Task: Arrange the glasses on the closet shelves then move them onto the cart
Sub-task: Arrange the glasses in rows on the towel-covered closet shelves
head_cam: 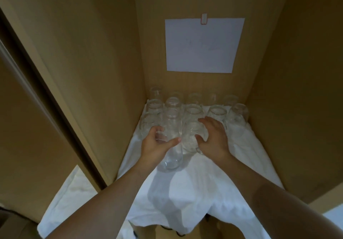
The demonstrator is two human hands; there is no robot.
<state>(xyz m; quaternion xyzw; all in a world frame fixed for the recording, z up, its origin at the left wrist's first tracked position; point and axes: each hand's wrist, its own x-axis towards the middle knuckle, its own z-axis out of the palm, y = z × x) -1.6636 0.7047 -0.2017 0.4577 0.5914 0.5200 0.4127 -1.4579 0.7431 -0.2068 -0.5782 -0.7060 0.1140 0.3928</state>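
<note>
Dim light, tan wood closet walls (89, 56) left, back & right. White sheet of paper (202, 45) clipped to back panel w/ small clip (203, 18). Rumpled white cloth (194, 188) covers shelf, hangs over front edge.

left hand (157, 142): fingers curled | right hand (213, 136): curled (arms outstretched)

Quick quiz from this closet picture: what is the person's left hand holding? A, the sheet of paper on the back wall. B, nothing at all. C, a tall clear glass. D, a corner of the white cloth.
C: the left hand has its fingers and thumb wrapped round a tall clear glass above the white cloth, while the paper stays pinned on the back wall.
</note>
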